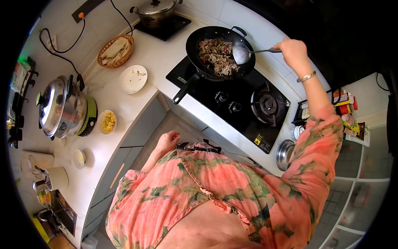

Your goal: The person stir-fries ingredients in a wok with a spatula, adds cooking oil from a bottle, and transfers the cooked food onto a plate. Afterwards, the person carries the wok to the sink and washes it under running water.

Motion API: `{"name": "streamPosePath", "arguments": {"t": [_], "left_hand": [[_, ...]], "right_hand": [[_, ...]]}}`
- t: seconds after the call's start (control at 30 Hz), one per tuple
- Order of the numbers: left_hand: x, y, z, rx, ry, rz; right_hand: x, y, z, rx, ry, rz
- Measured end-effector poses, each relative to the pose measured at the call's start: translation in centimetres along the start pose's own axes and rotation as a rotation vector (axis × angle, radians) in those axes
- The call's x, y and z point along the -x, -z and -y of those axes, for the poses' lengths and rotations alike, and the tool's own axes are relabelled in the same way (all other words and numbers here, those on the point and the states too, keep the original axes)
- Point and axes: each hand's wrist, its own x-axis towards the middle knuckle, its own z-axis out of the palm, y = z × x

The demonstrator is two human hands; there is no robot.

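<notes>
My right hand (292, 53) is closed around the dark handle of a metal spatula (241, 54). The spatula's broad head rests over the right part of a black wok (194, 46), against minced meat with bits of green and red (219, 57). The wok stands on the far burner of a black gas hob (240, 101), its long handle (186, 88) pointing towards me. At my waist, away from the counter, my left hand (167, 141) hangs with its fingers loosely bent and nothing visible in it.
A nearer burner (265, 106) is bare. To the left stand a white plate (134, 79) with scraps, a wicker basket (108, 62), a bowl of yellow food (108, 122) and a steamer pot (58, 108). A metal bowl (285, 154) and condiments (345, 106) are on the right.
</notes>
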Motion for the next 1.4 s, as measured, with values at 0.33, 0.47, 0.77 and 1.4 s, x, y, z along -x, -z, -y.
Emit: {"name": "streamPosePath", "arguments": {"t": [0.33,0.47,0.77,1.4], "left_hand": [[1.4,-0.7,1.7,0.002,0.034,-0.051],[1.8,-0.2,2.2,0.002,0.059,-0.045],[0.9,1.0,1.3,0.020,0.040,-0.057],[0.1,0.7,2.3,-0.020,-0.027,-0.051]], "right_hand": [[-7.6,-1.2,3.2,-0.363,-0.026,0.551],[-8.2,-1.0,2.6,-0.441,-0.088,0.515],[-6.2,0.7,8.0,-0.566,0.218,0.695],[-1.5,-5.9,4.5,-0.595,-0.381,0.417]]}}
